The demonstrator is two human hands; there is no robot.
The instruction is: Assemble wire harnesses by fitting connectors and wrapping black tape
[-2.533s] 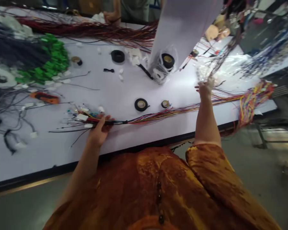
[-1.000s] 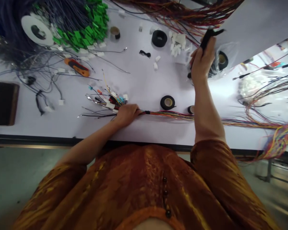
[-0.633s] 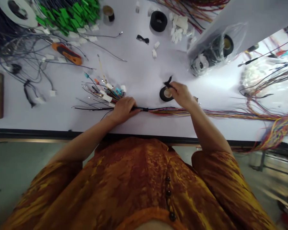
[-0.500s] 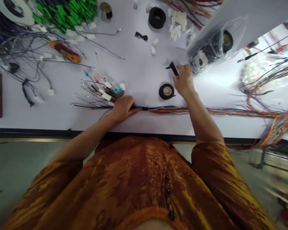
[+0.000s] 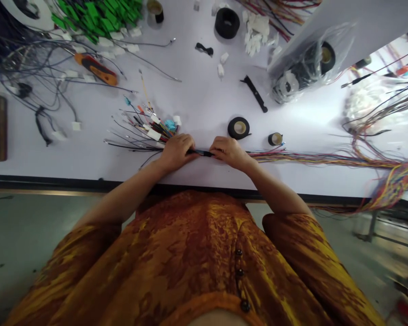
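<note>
White tabletop carries a long, multicoloured bundle of thin wires along its near edge. Left hand and right hand grip the bundle about its black-wrapped section. Apparent step: working this section; next move calls for steady left-side holding.

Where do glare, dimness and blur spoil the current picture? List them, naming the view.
Head view: glare whitens the tabletop beside the clear bag of tape rolls; head view: the floor is dim; head view: thin strands of the wire harness blend together; head view: left hand and right hand look fairly sharp.
</note>
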